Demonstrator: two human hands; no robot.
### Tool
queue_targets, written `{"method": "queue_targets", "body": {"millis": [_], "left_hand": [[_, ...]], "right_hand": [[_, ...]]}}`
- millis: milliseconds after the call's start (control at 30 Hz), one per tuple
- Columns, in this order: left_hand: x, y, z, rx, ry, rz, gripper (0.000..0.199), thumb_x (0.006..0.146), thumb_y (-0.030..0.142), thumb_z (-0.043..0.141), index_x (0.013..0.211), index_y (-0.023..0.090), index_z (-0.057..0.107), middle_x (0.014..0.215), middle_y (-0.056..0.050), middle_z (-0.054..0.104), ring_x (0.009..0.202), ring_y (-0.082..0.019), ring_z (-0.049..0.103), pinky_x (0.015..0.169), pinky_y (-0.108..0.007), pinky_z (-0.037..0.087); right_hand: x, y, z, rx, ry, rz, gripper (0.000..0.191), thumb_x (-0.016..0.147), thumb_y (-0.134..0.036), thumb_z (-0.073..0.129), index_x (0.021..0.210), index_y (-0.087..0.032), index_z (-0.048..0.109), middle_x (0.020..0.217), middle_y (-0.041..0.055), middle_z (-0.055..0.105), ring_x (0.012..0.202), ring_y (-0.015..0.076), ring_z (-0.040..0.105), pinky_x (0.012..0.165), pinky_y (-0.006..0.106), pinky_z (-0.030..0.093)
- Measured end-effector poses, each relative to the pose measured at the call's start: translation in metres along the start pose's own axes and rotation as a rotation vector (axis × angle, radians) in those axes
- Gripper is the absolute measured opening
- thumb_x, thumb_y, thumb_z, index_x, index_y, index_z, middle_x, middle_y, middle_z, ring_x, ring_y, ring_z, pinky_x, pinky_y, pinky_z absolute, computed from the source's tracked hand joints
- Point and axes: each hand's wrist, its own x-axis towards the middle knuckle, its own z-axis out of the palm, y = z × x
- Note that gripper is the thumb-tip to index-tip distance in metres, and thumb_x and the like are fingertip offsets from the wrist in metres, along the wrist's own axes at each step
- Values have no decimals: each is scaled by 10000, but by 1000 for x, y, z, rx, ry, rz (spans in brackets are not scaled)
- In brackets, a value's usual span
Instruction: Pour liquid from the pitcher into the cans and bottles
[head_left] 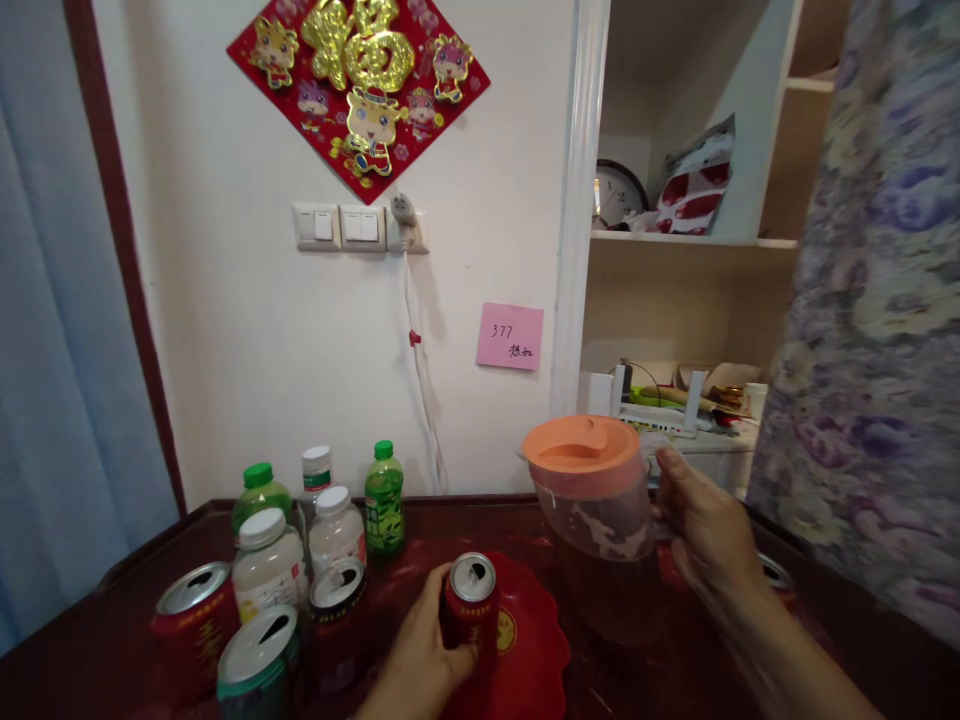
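My left hand [431, 650] is wrapped round a red drink can [472, 610] with an opened top. The can is upright over the near-left part of a red scalloped plate [544, 640]; whether its base touches the plate is hidden. My right hand [709, 520] grips the handle of a clear plastic pitcher [596, 530] with an orange lid [581, 443]. The pitcher tilts slightly and stands to the right of the plate. Whether it rests on the table I cannot tell.
Left on the dark red table [465, 518] stand a red can [196, 630], a green can [259, 660], a dark-rimmed can [339, 620], white-capped jars [270, 565] and a green bottle [385, 505]. Another can [776, 575] is partly hidden behind my right forearm. A white cable [412, 360] hangs down the wall.
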Motion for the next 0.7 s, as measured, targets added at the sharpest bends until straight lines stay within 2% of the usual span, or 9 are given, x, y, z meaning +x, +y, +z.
{"method": "queue_targets", "body": {"millis": [67, 167, 300, 400, 533, 600, 700], "left_hand": [[0, -5, -2, 0, -10, 32, 742, 638, 185, 713, 1350, 190, 502, 1379, -133, 634, 1311, -337, 563, 1137, -440, 407], [3, -15, -5, 74, 60, 29, 871, 590, 244, 821, 1385, 172, 471, 1421, -177, 594, 1342, -384, 526, 1154, -475, 381], [6, -24, -6, 195, 167, -12, 759, 584, 291, 846, 1265, 168, 536, 1336, -187, 649, 1262, -399, 581, 1110, -491, 418], [4, -23, -4, 168, 171, 28, 693, 621, 334, 831, 1245, 190, 566, 1300, -156, 684, 1239, -380, 608, 1083, -446, 451], [0, -17, 0, 102, 116, 63, 725, 627, 353, 820, 1281, 181, 557, 1332, -168, 668, 1242, -373, 604, 1083, -439, 441], [-1, -14, 1, 96, 97, 50, 732, 616, 333, 820, 1284, 180, 560, 1328, -169, 670, 1240, -377, 604, 1078, -440, 441], [-3, -12, 3, 102, 107, 15, 750, 601, 300, 827, 1294, 185, 564, 1315, -163, 676, 1252, -383, 593, 1086, -443, 431]], "right_hand": [[-2, -1, 2, 5, 4, 4, 685, 474, -702, 942, 601, -188, 507, 561, -78, 311, 504, 88, 298, 415, 199, 361], [-8, 5, 0, 8, -3, 0, 680, 520, -685, 938, 572, -187, 477, 549, -66, 332, 502, 88, 318, 418, 190, 336], [-14, 13, -6, -3, -43, 17, 672, 529, -666, 944, 554, -176, 485, 540, -54, 347, 504, 88, 316, 415, 186, 321], [-15, 15, -9, -26, -88, 69, 669, 500, -655, 958, 554, -170, 500, 547, -45, 364, 512, 91, 328, 415, 183, 329], [-15, 14, -10, -48, -105, 144, 655, 467, -649, 963, 561, -171, 526, 541, -41, 364, 496, 92, 322, 390, 184, 302], [-14, 13, -12, -74, -123, 176, 636, 472, -663, 950, 583, -169, 565, 554, -24, 410, 500, 107, 364, 398, 195, 328], [-13, 14, -15, -174, -160, 118, 629, 506, -710, 911, 666, -153, 665, 599, 14, 497, 535, 143, 440, 430, 219, 379]]}}
